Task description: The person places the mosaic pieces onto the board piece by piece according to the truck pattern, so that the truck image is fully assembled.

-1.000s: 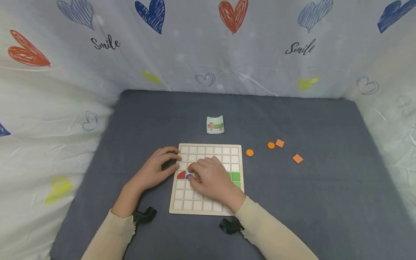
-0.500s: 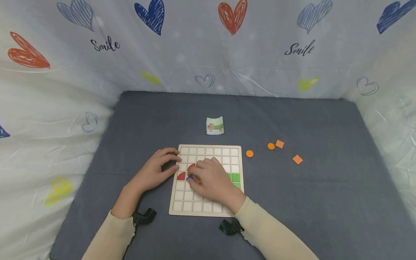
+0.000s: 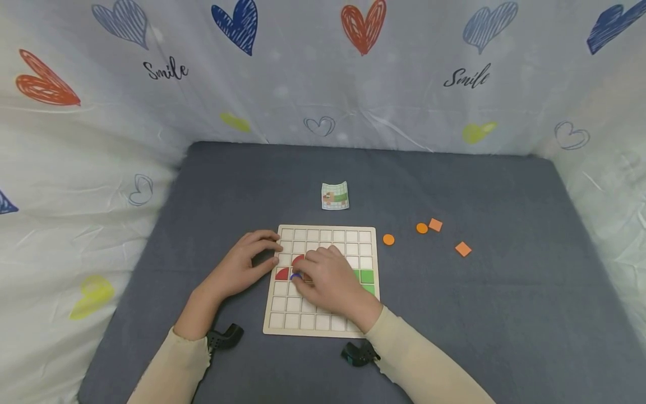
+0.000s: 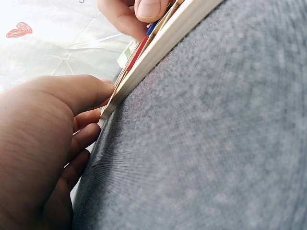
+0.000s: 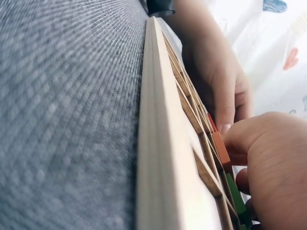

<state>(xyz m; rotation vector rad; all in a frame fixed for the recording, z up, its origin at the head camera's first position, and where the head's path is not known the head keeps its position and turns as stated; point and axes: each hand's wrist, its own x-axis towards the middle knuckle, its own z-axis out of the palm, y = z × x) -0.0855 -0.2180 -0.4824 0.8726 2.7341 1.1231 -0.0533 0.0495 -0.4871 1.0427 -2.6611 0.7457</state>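
A square wooden grid board (image 3: 292, 304) lies on the table. My left hand (image 3: 242, 264) rests against its left edge, fingers spread and loosely bent, with fingertips touching the rim. My right hand (image 3: 333, 280) is over the middle of the board. Its thumb and index finger pinch a small blue piece (image 3: 295, 276) at a cell; the piece's full shape is hidden. Beside it sit a red quarter-round tile (image 3: 281, 274) and another red tile (image 3: 299, 260). Green square tiles (image 3: 367, 276) fill cells at the right, partly under my hand. An orange-brown tile (image 5: 220, 148) shows in the right wrist view.
Right of the board lie two orange discs (image 3: 388, 239) and two orange squares (image 3: 463, 249). A small printed pattern card (image 3: 335, 196) stands behind the board. Black wrist devices (image 3: 224, 336) sit at both cuffs. A heart-printed curtain (image 3: 323, 84) borders the table.
The right fingertips have shifted slightly on the blue piece, and more of the upper red tile shows. The left hand stays in place; the loose orange pieces have not moved.
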